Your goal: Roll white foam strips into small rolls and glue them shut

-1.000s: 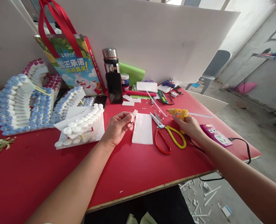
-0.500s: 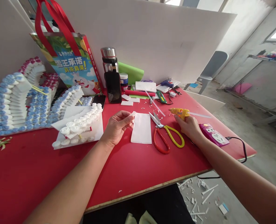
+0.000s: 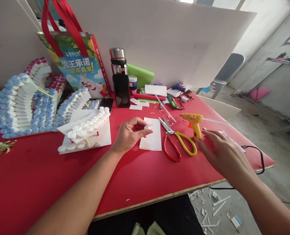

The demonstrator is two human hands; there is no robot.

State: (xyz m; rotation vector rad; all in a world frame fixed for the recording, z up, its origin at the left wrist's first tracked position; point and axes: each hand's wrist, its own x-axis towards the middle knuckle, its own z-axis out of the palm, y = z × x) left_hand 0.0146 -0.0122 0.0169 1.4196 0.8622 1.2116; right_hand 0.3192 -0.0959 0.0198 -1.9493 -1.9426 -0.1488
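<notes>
My left hand point(image 3: 130, 134) pinches a small white rolled paper rose point(image 3: 148, 127) between thumb and fingertips, above a white folded paper sheet point(image 3: 150, 142) on the table. My right hand point(image 3: 223, 155) has its fingers apart and holds nothing. Just beyond its fingertips, a yellow hot glue gun point(image 3: 195, 122) lies on the red table, a clear glue stick out of its back. Scissors point(image 3: 175, 137) with one red and one yellow handle lie half open between the paper and the glue gun. Left of my left hand stands a white board piece point(image 3: 103, 129) lined with white paper roses point(image 3: 81, 133).
Blue and white rose-covered models point(image 3: 15, 107) stand at the left, before a printed bag point(image 3: 81, 65). A steel flask point(image 3: 118, 60) and a phone point(image 3: 121, 91) stand at the back. A power strip point(image 3: 233, 140) is partly hidden behind my right hand. Scraps litter the floor.
My right hand has let go of the glue gun and drawn back toward me, leaving it on the table. My left hand has moved slightly right and lower, turning the rose into view.
</notes>
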